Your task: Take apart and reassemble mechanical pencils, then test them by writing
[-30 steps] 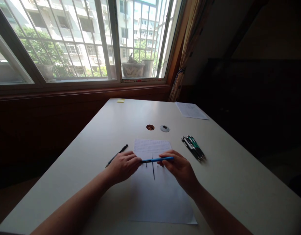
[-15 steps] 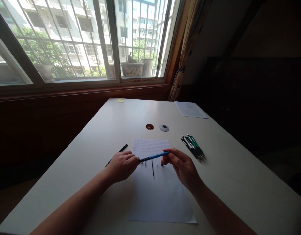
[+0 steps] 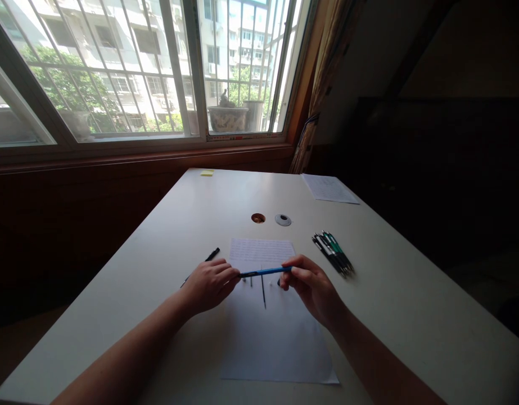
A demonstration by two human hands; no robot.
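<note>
Between my hands a blue pen barrel (image 3: 265, 271) is held nearly level above a sheet of paper (image 3: 276, 343). My left hand (image 3: 212, 284) is closed on its dark end, and my right hand (image 3: 312, 284) pinches the blue end. Below the barrel a thin dark refill (image 3: 263, 295) lies on the paper, with a few tiny pen parts (image 3: 251, 282) beside it. A small dark piece (image 3: 279, 282) shows at my right fingers; whether they touch it I cannot tell. A black pen (image 3: 212, 254) lies partly hidden behind my left hand.
A bunch of black and green pens (image 3: 333, 253) lies right of the paper. Farther back are a round hole (image 3: 258, 218) in the white table (image 3: 179, 225), its loose cover (image 3: 283, 220), a yellow sticky note (image 3: 207, 173) and printed sheets (image 3: 330, 189).
The blue end of the barrel has dipped slightly with my right hand, so the barrel is closer to level. My left hand has hardly moved.
</note>
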